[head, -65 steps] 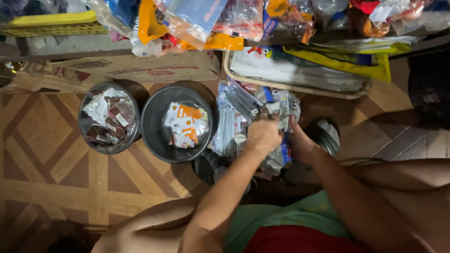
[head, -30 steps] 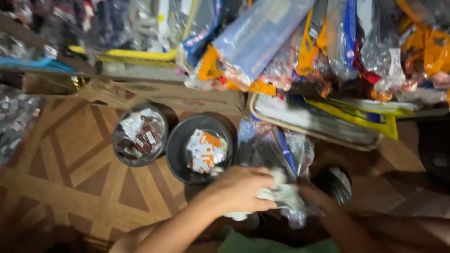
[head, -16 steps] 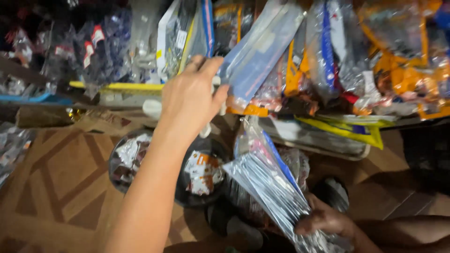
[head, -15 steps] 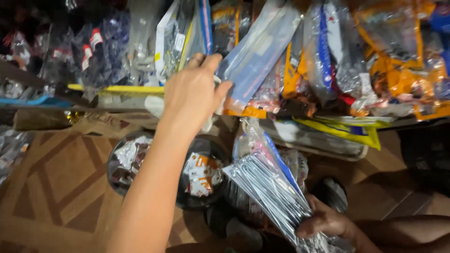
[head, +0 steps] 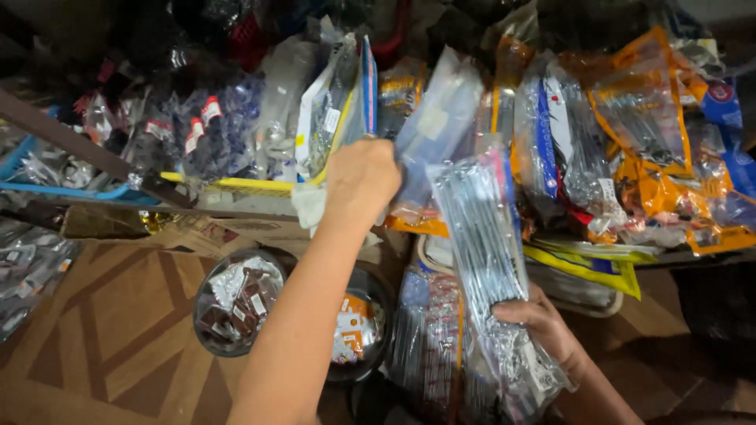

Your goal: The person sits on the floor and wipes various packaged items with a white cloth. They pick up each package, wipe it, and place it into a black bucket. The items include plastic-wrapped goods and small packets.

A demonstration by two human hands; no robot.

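Note:
My left hand (head: 362, 177) reaches up into a row of upright plastic packets, its fingers closed around the base of a clear packet with a blue edge (head: 364, 86). A white scrap (head: 309, 206) hangs just below that hand. My right hand (head: 543, 315) is lower on the right. It grips a long clear packet of thin silvery pieces (head: 480, 228) and holds it upright, tilted a little left. More such packets (head: 429, 338) lie beneath it.
Two round dark bowls (head: 206, 315) (head: 381, 293) of small sachets stand on the patterned wooden floor (head: 110, 330) under my left arm. Orange and blue packets (head: 654, 134) crowd the right side. A blue basket (head: 47, 189) and a yellow tray (head: 236, 185) sit at the left.
My left hand has gone from spread fingers to a closed grip among the upright packets. My right hand has raised the long silvery packet higher and more upright.

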